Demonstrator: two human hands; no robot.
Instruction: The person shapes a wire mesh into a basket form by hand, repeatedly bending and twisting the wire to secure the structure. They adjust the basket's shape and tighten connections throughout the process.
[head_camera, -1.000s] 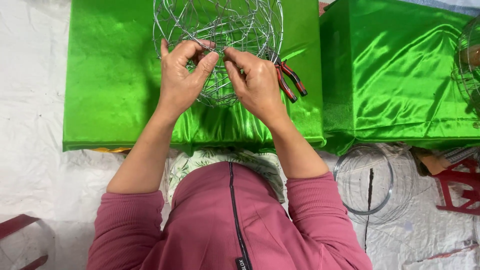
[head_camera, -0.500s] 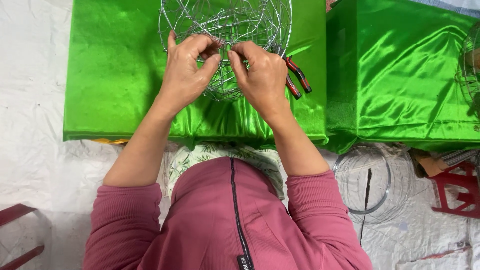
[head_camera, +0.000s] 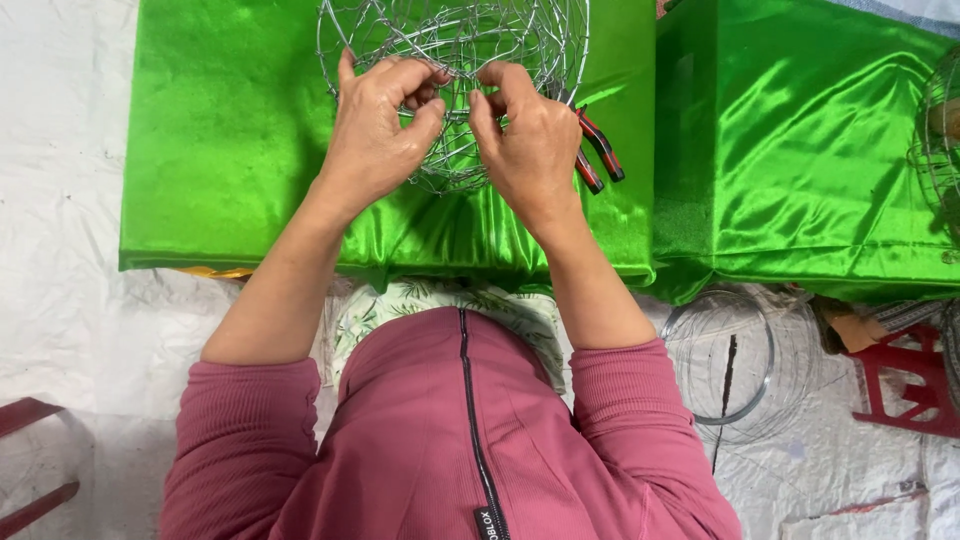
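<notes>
Both hands, left hand and right hand, pinch strands of the round wire frame on the green satin table, its mesh seemingly largely woven with tightening left, pliers lying beside it.

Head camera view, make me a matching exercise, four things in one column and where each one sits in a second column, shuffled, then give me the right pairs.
Things:
1. wire basket
2. pliers
3. coil of wire
4. red stool

Places:
A. on the white floor sheet, just right of the person's right elbow
B. on the green cloth, pinched by the left hand and the right hand
C. at the right edge of the view, below the green cloth
D. on the green cloth, partly hidden behind the right hand

Pairs: 1-B, 2-D, 3-A, 4-C
</notes>
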